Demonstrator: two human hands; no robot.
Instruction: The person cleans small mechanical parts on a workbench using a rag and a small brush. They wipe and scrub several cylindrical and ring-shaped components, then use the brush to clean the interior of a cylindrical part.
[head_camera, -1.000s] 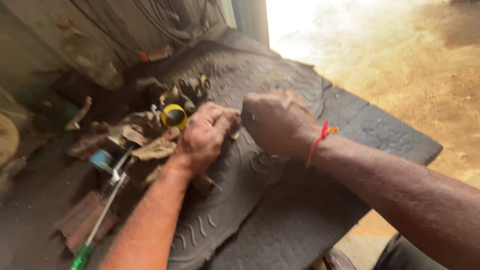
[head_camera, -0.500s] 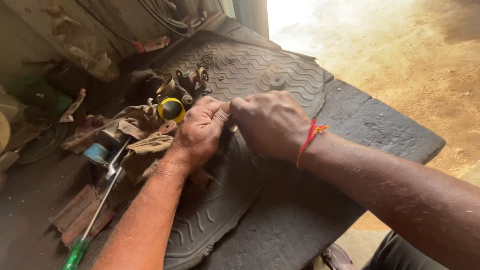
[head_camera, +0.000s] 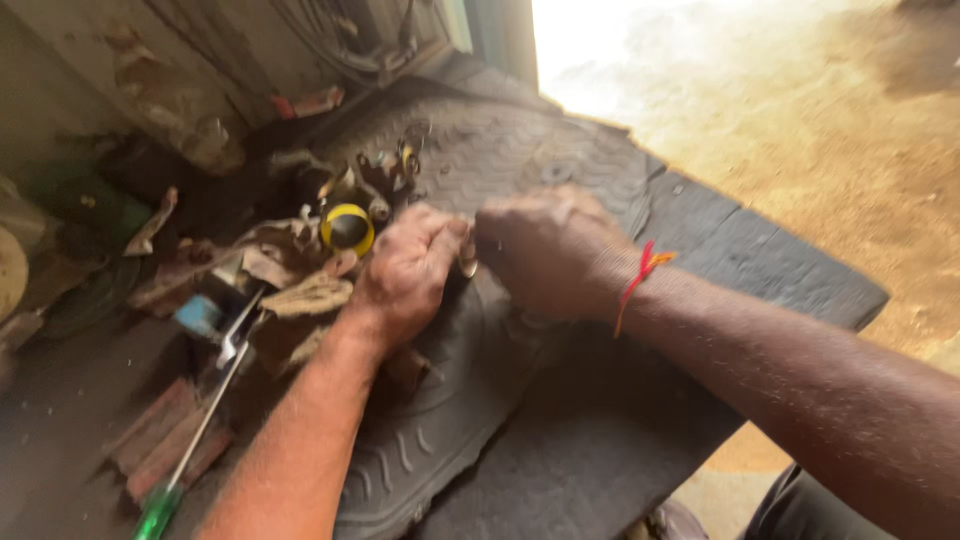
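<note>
My left hand (head_camera: 405, 272) and my right hand (head_camera: 545, 250) are closed together over a ridged black rubber mat (head_camera: 470, 400). Both pinch a small metal part (head_camera: 467, 263) that shows only as a sliver between the fingers. The picture is blurred, so the part's shape is unclear. A red thread (head_camera: 638, 278) is tied round my right wrist. Just left of my left hand lie dirty rags (head_camera: 300, 290) and a round piece with a yellow rim (head_camera: 347, 227).
A screwdriver with a green handle (head_camera: 190, 450) lies at the lower left beside reddish blocks (head_camera: 160, 440). A small blue-capped item (head_camera: 200, 314) and metal parts (head_camera: 385, 170) clutter the mat's left side. Cables hang on the back wall. Sandy ground (head_camera: 800, 120) lies to the right.
Both hands stay pressed together on the small part with only slight shifts. The view has shaken and blurred.
</note>
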